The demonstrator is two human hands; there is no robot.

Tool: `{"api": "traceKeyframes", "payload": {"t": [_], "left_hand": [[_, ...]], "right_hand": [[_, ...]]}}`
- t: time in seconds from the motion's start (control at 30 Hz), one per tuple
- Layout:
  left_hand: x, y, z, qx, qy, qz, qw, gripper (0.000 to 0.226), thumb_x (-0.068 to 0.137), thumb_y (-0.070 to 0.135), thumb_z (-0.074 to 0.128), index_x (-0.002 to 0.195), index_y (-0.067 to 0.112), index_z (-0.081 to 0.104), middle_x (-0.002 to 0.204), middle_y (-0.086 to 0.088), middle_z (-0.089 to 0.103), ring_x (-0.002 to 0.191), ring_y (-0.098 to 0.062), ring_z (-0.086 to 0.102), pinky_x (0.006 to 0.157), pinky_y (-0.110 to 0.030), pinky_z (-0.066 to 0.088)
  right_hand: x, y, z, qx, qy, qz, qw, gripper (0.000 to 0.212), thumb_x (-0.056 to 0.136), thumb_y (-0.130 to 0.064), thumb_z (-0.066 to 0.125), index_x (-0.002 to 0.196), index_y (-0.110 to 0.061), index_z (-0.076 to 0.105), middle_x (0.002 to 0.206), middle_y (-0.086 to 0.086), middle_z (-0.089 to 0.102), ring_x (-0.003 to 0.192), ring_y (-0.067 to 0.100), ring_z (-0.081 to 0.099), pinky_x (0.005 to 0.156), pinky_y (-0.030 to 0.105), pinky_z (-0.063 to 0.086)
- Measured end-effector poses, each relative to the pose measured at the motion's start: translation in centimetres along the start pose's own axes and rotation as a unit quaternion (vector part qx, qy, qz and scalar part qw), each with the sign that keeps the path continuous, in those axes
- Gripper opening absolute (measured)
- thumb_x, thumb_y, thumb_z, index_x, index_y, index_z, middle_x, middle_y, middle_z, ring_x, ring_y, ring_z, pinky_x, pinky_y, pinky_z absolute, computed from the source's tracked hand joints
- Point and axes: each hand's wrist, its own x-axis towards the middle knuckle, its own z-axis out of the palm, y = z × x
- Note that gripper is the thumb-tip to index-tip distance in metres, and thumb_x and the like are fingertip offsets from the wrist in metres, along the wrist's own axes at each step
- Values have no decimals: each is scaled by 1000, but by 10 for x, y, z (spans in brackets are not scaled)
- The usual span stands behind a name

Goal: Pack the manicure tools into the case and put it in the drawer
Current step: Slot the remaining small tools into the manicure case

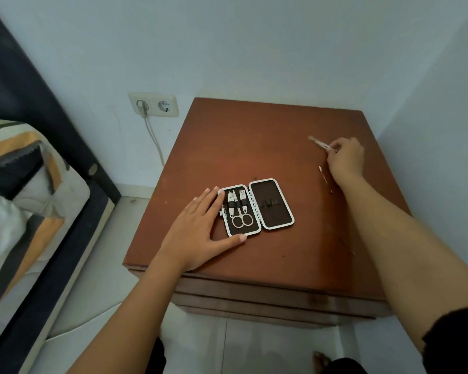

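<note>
brown nightstand top (pixel 254 147) carries the open case (pixel 256 207) near its front edge, with the left hand (pixel 200 228) spread flat against the case's left side and the right hand (pixel 345 157), far right of the case, pinching a slim metal tool (pixel 319 143) while another thin tool (pixel 323 175) lies just beside that wrist. best, i judge, to keep the case pinned and slide the tool under the bare right half's loops; the dark, white-rimmed case's left half holds scissors (pixel 242 215) and two small tools.
</note>
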Motion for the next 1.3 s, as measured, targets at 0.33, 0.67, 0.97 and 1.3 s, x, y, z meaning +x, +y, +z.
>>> {"api": "traceKeyframes", "payload": {"t": [0.33,0.67,0.97,1.3], "left_hand": [[-1,4,-2,-9,-5,-11,1000,105,67,86,27,149,25,5,158,8,6,143,-4,-2,115,-24,-3],[-2,6,-4,-10,-6,-12,1000,104,69,84,32,150,24,6,158,7,6,144,-6,0,114,-24,-2],[-2,6,-4,-13,5,-8,1000,102,70,81,35,149,22,9,158,5,9,144,-8,2,113,-23,-1],[-2,4,-2,-15,8,-7,1000,104,68,84,33,150,24,9,158,6,9,144,-8,2,114,-25,0]], "right_hand": [[-62,-25,-35,212,-74,-72,972,9,83,-18,63,85,-16,72,75,7,70,65,12,61,77,31,54],[-109,-56,-41,252,-140,-109,951,10,76,-23,68,68,-29,70,62,-3,62,63,14,55,75,41,52],[-101,-82,-55,84,-213,-196,953,14,82,-26,67,80,-13,73,71,4,66,67,11,55,66,27,48],[-107,-108,-28,134,-205,-206,947,11,81,-18,68,86,-9,71,76,3,59,61,1,46,57,5,36]]}}
